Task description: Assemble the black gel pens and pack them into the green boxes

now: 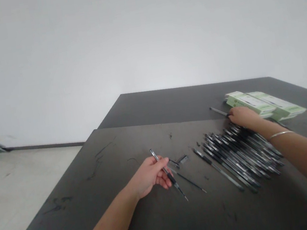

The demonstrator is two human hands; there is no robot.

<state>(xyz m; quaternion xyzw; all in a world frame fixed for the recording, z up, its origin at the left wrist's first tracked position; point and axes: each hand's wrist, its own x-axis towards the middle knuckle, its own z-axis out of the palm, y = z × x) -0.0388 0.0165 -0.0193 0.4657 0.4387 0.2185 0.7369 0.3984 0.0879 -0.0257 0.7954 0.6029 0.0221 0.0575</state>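
Note:
My left hand (154, 172) is closed around a clear gel pen (165, 172) with a black grip. The pen tilts down to the right, and a thin refill tip sticks out of its lower end. Beside that hand a loose ink refill (191, 182) lies on the table, with a pen cap (183, 159) and another small dark pen part (174, 163) near it. At the far end of a pile of gel pens (241, 152), my right hand (243, 116) has its fingers closed on one end of another pen (218, 111). Its fingertips are partly hidden.
Two flat green-and-white boxes (250, 102) lie behind my right hand. Dark scuffs and small bits mark the grey table (99, 214). A white wall (142, 36) stands behind it, and pale floor (36, 177) shows at left.

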